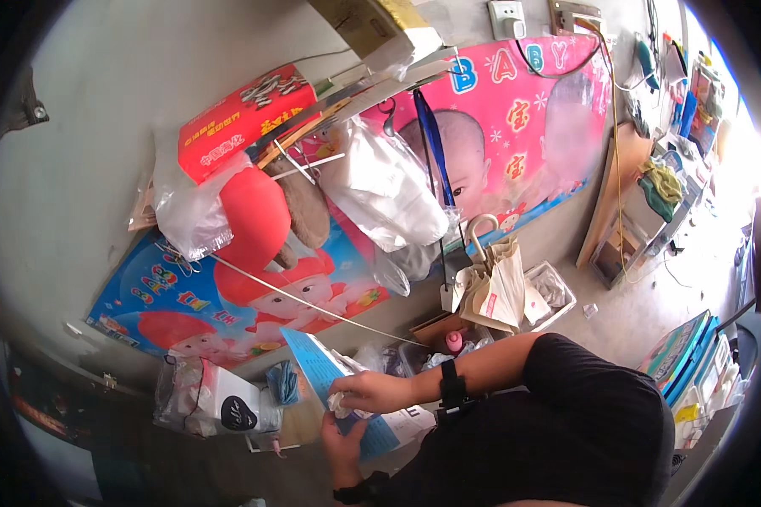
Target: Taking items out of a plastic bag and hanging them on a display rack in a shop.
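Observation:
A blue-and-white printed card or thin booklet (380, 438) is tilted in front of my body and bears writing. My left hand (342, 443) grips it from below, with the thumb over its face. Above that, my right hand (374, 390) holds a crumpled whitish tissue or cloth (336, 404) against the card. The fingers of both hands are close together, and part of the card is hidden behind them. A dark band circles each wrist.
Behind the hands, a white box (219, 396) wrapped in clear plastic stands near folded blue material (283, 383). A beige umbrella (494, 285) leans by a white basket (567, 298). Bags hang from a wall shelf (355, 95). Stacked books (685, 355) stand at right.

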Action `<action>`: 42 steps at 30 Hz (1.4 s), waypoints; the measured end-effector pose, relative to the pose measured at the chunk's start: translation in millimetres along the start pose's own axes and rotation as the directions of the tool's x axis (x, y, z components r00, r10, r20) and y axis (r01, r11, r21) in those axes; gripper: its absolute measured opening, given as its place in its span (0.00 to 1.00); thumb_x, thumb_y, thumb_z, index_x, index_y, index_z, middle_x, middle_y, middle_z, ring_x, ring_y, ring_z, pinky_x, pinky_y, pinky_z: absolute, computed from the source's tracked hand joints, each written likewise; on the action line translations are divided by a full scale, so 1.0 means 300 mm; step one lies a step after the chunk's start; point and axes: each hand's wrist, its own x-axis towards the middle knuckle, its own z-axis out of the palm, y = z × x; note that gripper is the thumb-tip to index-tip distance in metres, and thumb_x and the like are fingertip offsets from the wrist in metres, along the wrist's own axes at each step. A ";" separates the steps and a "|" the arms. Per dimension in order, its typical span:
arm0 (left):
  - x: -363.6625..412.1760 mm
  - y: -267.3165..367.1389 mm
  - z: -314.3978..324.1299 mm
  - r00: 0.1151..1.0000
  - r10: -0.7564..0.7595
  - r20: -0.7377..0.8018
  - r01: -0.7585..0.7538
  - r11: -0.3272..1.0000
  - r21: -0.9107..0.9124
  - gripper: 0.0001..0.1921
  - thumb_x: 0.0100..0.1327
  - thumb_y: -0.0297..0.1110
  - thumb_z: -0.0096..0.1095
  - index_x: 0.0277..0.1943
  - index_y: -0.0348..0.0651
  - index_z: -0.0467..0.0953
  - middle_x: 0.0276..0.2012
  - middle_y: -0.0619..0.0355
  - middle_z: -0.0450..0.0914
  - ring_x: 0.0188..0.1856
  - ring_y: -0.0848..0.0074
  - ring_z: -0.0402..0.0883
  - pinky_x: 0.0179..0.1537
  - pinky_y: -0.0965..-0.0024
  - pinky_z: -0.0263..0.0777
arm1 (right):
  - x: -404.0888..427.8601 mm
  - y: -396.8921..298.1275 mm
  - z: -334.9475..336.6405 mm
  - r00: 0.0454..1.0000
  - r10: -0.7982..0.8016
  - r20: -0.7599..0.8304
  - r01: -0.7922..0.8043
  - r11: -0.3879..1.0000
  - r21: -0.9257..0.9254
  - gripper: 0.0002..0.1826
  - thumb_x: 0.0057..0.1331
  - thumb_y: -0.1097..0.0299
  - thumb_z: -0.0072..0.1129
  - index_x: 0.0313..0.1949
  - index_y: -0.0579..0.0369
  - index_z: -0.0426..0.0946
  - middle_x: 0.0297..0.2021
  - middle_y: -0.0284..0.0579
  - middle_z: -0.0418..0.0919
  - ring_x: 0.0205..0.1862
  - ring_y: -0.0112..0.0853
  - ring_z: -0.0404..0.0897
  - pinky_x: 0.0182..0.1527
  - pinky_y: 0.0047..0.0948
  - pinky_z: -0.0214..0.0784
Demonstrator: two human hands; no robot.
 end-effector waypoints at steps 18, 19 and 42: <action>-0.149 -0.029 -0.264 0.938 -0.014 -0.347 0.299 0.539 0.787 0.10 0.58 0.31 0.60 0.34 0.30 0.77 0.28 0.47 0.79 0.30 0.66 0.77 0.36 0.68 0.70 | -0.311 0.322 -0.298 0.967 0.254 -0.038 -0.248 0.884 -0.397 0.15 0.52 0.68 0.57 0.40 0.54 0.75 0.32 0.51 0.78 0.37 0.47 0.77 0.40 0.41 0.68; -0.179 -0.027 -0.296 0.906 -0.063 -0.419 0.394 0.489 0.778 0.10 0.57 0.31 0.60 0.34 0.30 0.77 0.28 0.47 0.80 0.30 0.67 0.78 0.35 0.67 0.70 | -0.386 0.366 -0.345 0.895 0.437 -0.093 -0.429 0.783 -0.451 0.15 0.52 0.67 0.57 0.41 0.52 0.76 0.33 0.50 0.78 0.37 0.47 0.77 0.41 0.39 0.68; -0.371 -0.758 -0.440 0.478 -0.525 -0.704 0.829 0.005 0.559 0.23 0.60 0.49 0.51 0.35 0.31 0.79 0.32 0.40 0.79 0.37 0.50 0.78 0.38 0.54 0.70 | -0.775 0.318 -0.519 0.531 0.710 -0.462 -0.847 0.436 -0.304 0.11 0.59 0.70 0.52 0.40 0.62 0.74 0.31 0.52 0.79 0.34 0.37 0.78 0.39 0.32 0.68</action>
